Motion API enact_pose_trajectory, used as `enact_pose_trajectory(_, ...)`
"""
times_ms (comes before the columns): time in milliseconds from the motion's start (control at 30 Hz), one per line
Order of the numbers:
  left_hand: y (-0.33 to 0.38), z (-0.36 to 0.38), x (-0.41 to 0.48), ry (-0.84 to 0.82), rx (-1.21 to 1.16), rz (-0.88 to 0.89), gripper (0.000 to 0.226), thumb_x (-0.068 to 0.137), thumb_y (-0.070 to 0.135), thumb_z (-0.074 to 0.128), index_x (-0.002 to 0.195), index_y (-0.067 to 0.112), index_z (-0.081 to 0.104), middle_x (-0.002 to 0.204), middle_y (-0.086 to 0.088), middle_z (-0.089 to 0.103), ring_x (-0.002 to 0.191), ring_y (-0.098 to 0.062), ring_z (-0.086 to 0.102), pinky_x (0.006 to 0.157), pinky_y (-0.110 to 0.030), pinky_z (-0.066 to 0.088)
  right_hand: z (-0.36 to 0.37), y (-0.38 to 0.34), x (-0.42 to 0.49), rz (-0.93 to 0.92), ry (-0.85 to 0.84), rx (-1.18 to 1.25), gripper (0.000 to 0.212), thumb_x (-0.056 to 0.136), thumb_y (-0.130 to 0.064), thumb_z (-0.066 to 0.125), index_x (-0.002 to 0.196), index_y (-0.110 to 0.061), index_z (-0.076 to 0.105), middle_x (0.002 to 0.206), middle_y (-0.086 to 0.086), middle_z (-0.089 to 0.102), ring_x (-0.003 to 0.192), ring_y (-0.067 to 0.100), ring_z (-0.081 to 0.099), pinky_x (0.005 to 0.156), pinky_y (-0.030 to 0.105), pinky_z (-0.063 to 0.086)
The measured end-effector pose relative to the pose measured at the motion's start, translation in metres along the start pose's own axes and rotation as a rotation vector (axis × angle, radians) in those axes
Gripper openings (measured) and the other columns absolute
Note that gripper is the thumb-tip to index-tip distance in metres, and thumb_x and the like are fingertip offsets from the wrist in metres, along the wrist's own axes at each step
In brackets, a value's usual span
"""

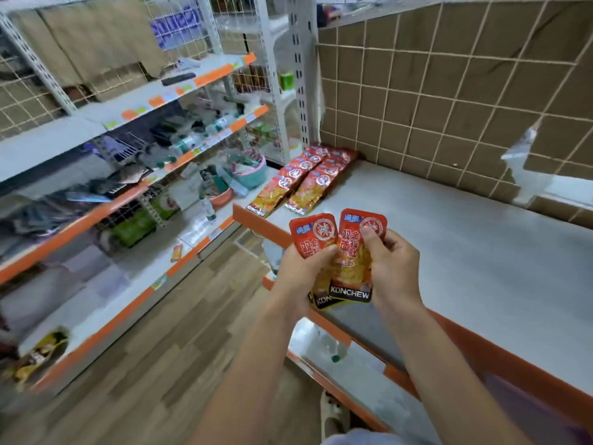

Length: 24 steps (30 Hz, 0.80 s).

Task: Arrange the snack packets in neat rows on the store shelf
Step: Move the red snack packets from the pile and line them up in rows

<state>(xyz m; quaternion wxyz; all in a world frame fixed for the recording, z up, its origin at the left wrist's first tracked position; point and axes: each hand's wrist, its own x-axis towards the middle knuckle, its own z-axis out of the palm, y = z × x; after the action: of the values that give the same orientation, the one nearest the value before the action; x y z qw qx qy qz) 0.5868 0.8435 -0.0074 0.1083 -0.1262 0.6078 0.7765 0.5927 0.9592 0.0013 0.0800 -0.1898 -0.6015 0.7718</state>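
Note:
My left hand (296,271) grips a red snack packet (313,234) marked KONCHEW, with another one partly hidden beneath it. My right hand (390,264) pinches a second red packet (353,261) beside it, thumb on its front. Both packets are held upright over the front edge of the white store shelf (465,252). At the shelf's far left end, two overlapping rows of the same red packets (308,178) lie flat, running from the front edge back toward the wire-grid wall.
An orange price rail (260,224) edges the shelf front. A cardboard-backed wire grid (449,91) closes the back, with torn plastic (526,162) hanging at the right. Across the wooden-floor aisle (179,332), blurred shelves (134,149) hold mixed goods.

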Motion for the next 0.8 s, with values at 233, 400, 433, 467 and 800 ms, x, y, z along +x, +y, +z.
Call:
enact_pose_trajectory(233,0.043,-0.045,0.081,0.047,-0.053,0.039,0.017,0.087,0.008,0.065,0.104,0.009,0.064,0.101,-0.014,0.073,0.092,-0.032,0.07,0.084,-0.046,0.056,0.068,0.019,0.064,0.085,-0.144,-0.145,0.013,0.09,-0.015,0.052,0.098,-0.016,0.062,0.098,0.013,0.07,0.089,0.03,0.068,0.079,0.052,0.056)
enact_pose_trajectory(400,0.068,-0.074,0.13,0.069,-0.203,-0.074,0.035,0.08,0.011,0.057,0.112,-0.003,0.061,0.101,-0.022,0.064,0.084,-0.034,0.064,0.086,-0.051,0.052,0.094,0.021,0.104,0.077,0.025,-0.16,0.016,0.089,-0.011,0.055,0.102,-0.014,0.064,0.098,0.008,0.07,0.087,0.023,0.068,0.082,0.046,0.056)
enact_pose_trajectory(433,0.073,-0.08,0.138,0.072,-0.202,-0.088,0.039,0.075,0.012,0.057,0.111,-0.003,0.061,0.101,-0.022,0.063,0.085,-0.034,0.063,0.088,-0.052,0.051,0.097,0.022,0.112,0.055,0.06,-0.205,0.016,0.089,-0.01,0.056,0.102,-0.013,0.064,0.099,0.007,0.07,0.087,0.021,0.067,0.083,0.044,0.055)
enact_pose_trajectory(467,0.077,-0.085,0.147,0.077,-0.187,-0.083,0.034,0.076,0.011,0.056,0.107,-0.002,0.062,0.096,-0.02,0.065,0.082,-0.032,0.064,0.083,-0.048,0.054,0.1,0.022,0.118,0.035,0.078,-0.259,0.016,0.088,-0.01,0.058,0.102,-0.013,0.064,0.099,0.006,0.07,0.088,0.021,0.067,0.085,0.045,0.054)
enact_pose_trajectory(800,0.109,-0.115,0.213,-0.187,0.059,0.026,0.013,0.089,0.001,0.059,0.094,0.011,0.064,0.077,0.001,0.074,0.071,-0.015,0.071,0.059,-0.028,0.057,0.143,0.034,0.144,-0.093,0.323,-0.626,0.023,0.08,-0.019,0.07,0.099,-0.016,0.058,0.092,0.002,0.066,0.082,0.018,0.06,0.077,0.034,0.05)
